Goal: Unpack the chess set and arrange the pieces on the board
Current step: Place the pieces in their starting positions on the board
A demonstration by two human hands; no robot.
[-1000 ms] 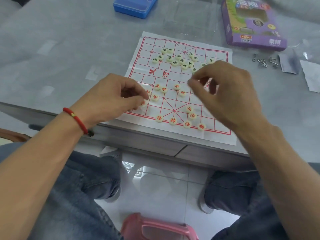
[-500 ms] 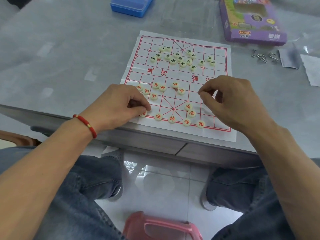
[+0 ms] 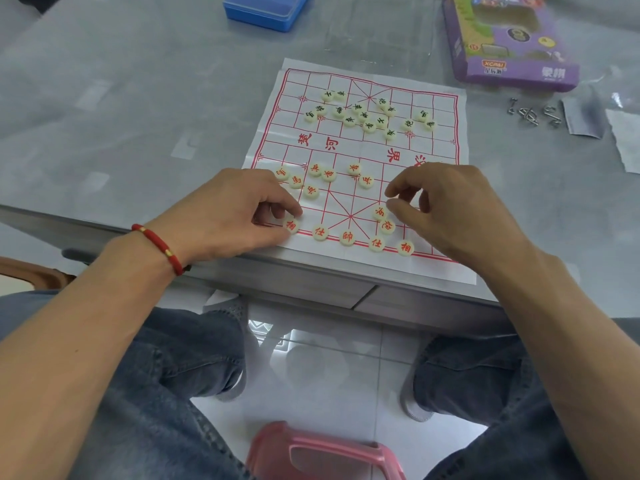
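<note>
Fingers (image 3: 277, 211): left hand (image 3: 228, 216) curled, pinching a piece (image 3: 291, 225) on the board (image 3: 446, 133)
Right hand (image 3: 450, 209): fingers curled, whether they hold anything unclear

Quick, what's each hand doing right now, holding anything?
Left hand: fingers curled, fingertips on the red-marked piece at the board's near-left edge.
Right hand: fingers curled over the board; whether it pinches anything cannot be told.
</note>
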